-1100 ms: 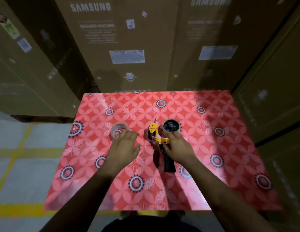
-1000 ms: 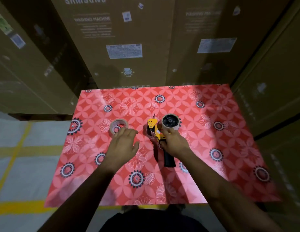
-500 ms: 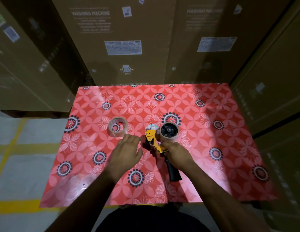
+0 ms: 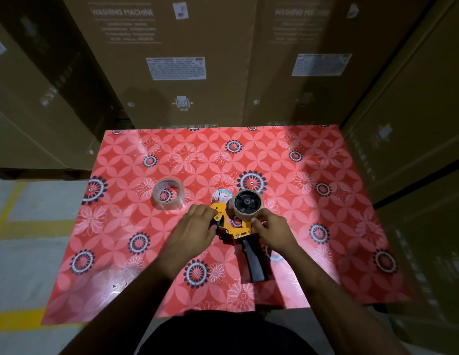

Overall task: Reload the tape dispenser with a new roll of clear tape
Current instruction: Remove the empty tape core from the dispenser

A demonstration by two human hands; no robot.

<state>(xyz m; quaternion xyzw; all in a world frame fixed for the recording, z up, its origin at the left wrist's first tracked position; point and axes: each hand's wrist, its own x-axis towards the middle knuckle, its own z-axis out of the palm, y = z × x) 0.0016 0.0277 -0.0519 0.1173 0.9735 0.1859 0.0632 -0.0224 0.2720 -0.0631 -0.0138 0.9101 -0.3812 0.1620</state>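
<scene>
Now both hands, left (image 4: 195, 230) and right (image 4: 273, 230), grip the dispenser (image 4: 234, 228); earlier only right.

"WASHING MACHINE" is printed in pale capitals near the top of the tall brown cardboard carton (image 4: 182, 60) behind the table and again on its neighbouring brown carton (image 4: 300, 60); "SIDE" sits under an arrow symbol (image 4: 183, 103); white sticker labels illegible.

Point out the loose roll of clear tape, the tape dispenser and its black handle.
Loose roll of clear tape (image 4: 156, 201), head view, on the roll's left outer wall.
Tape dispenser (image 4: 233, 230), head view, on the yellow frame.
Black handle (image 4: 254, 263), head view, mid-grip.
</scene>
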